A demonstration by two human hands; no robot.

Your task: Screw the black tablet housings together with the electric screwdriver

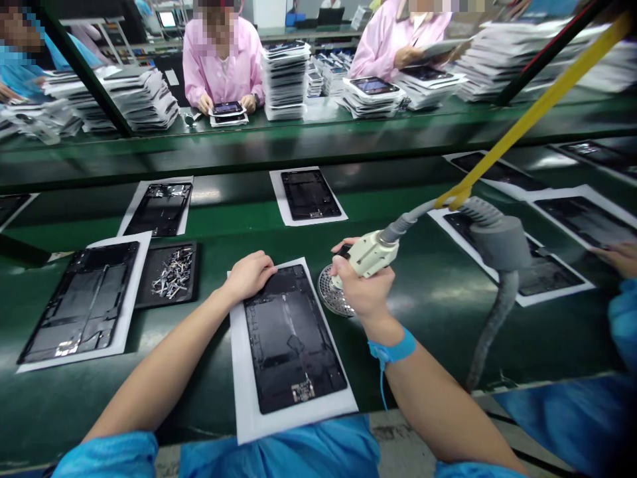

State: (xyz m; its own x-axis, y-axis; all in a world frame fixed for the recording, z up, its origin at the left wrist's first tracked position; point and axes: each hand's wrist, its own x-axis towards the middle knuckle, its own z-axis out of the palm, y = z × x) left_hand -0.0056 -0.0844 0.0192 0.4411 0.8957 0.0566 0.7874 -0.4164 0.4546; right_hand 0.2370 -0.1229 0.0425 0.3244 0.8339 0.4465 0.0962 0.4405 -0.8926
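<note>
A black tablet housing (293,338), its inner side up with ribbon cables showing, lies on a white sheet (242,398) in front of me. My left hand (250,275) is bent over its top left corner, fingers closed against the edge; the thumb is hidden. To the right of the housing, my right hand (365,289) is wrapped around the handle of a cream corded hot-air gun (373,252). A round perforated metal piece (328,292) shows beneath that hand, partly covered by it; whether it belongs to the gun I cannot tell. A blue wrist strap (393,348) circles my right wrist.
A black tray (194,272) of small metal scraps and another housing (82,305) stand left. More housings (308,192) lie along the green bench. A grey hose (492,325) hangs from a yellow strap (537,119) at right, near a co-worker's hand (622,257). Co-workers sit opposite among stacks (286,83).
</note>
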